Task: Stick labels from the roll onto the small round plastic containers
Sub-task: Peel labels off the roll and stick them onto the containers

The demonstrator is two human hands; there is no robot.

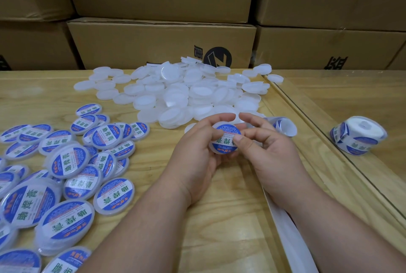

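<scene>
Both forearms reach in from the near edge of the tabletop (pixel 219 217) and meet over its middle, where the two hands share one small round container (pixel 226 141). The left hand (pixel 197 147) cups it from the left, palm turned inward, fingers curled round its rim and thumb lying on the blue and white label (pixel 227 135) on its face. The right hand (pixel 270 149) comes from the right, its thumb pressing on the label and its index finger arched over the container's far rim, the other fingers loosely curled. A heap of unlabelled white containers (pixel 180 90) lies toward the far edge, labelled ones (pixel 66 163) spread along the left edge, and the label roll (pixel 358 135) sits near the right edge, backing strip (pixel 287 235) trailing toward the near edge
</scene>
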